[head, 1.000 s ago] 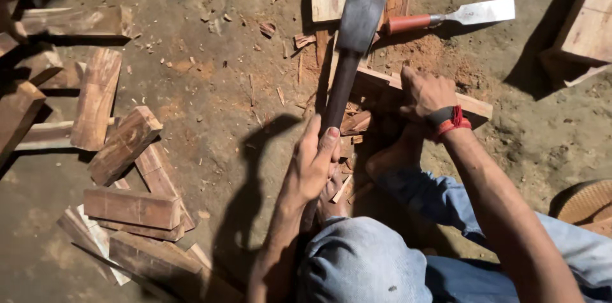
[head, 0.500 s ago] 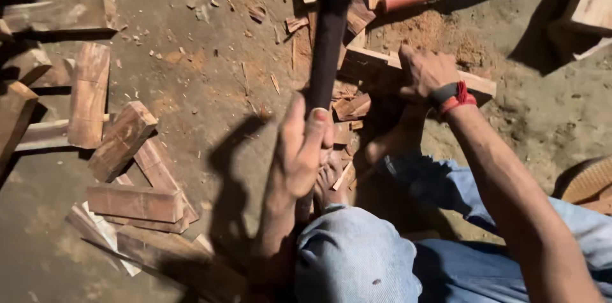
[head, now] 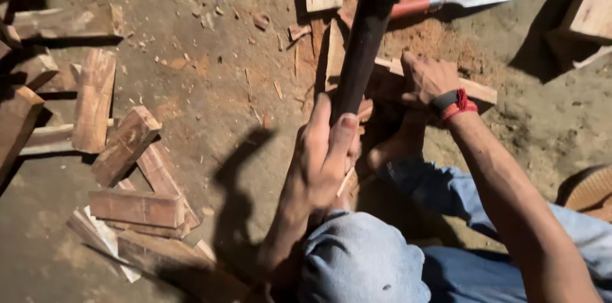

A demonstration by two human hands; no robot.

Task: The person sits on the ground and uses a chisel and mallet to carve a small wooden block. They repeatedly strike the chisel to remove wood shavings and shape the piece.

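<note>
Left hand (head: 325,156) grips a raised hammer (head: 366,29); right hand (head: 428,79) presses a wooden strip (head: 481,91) on dirt.
</note>
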